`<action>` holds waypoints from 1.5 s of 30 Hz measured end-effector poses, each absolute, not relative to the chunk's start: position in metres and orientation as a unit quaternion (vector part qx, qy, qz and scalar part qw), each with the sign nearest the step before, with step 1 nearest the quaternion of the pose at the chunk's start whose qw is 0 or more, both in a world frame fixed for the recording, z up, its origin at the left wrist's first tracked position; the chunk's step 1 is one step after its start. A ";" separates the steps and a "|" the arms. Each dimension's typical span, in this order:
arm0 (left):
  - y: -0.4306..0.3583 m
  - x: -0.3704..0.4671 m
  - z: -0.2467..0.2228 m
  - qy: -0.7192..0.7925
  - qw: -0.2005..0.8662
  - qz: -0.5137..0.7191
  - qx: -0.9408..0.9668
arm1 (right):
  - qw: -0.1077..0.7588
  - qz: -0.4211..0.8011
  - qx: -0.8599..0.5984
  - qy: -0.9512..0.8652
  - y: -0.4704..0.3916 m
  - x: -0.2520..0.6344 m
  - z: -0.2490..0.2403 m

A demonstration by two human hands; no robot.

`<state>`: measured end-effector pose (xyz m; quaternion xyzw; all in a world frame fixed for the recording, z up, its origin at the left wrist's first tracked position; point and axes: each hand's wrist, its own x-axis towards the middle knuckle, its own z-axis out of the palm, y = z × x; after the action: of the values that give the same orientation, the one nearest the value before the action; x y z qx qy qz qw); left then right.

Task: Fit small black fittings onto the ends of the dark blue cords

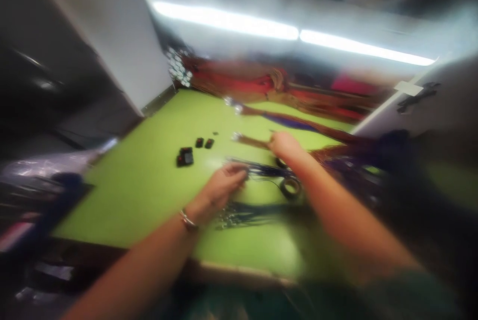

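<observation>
My left hand (227,180), with a bracelet at the wrist, is closed on the left end of a bundle of dark wires (265,169) over the green table (142,180). My right hand (286,146) is closed farther right, beside a brown wire bundle (254,141) with a pale end; blur hides what its fingers hold, if anything. A roll of black tape (290,187) lies below the right hand. Another dark wire bundle (254,210) rests nearer the table's front edge.
Small black parts (185,157) sit left of the hands. Red and brown wire bundles (239,78) run along the back of the table, with white connectors (179,67) at their left end. Pale panels (130,56) rise at the sides, and lamps shine above.
</observation>
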<state>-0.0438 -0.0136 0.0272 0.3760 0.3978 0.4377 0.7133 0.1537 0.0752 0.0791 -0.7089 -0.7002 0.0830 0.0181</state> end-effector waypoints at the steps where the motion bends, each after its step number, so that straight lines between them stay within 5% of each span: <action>1: -0.014 -0.044 0.027 0.401 0.714 0.434 0.376 | -0.003 0.076 -0.723 -0.687 0.084 0.156 0.074; 7: -0.015 -0.046 0.026 0.409 0.722 0.414 0.375 | -0.015 0.065 -0.729 -0.681 0.098 0.169 0.055; 13: -0.015 -0.046 0.030 0.401 0.723 0.424 0.371 | 0.080 0.009 -0.697 -0.712 0.088 0.174 0.074; 23: -0.015 -0.049 0.027 0.371 0.722 0.446 0.378 | 0.258 0.193 -0.513 -0.796 0.032 0.107 0.099; 45: -0.013 -0.044 0.032 0.340 0.766 0.439 0.324 | 0.263 0.252 -0.602 -0.710 -0.006 0.123 0.058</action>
<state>-0.0436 -0.0131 0.0319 0.3242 0.3396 0.4387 0.7662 0.1228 -0.0059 0.0579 -0.6022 -0.7103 0.2521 0.2632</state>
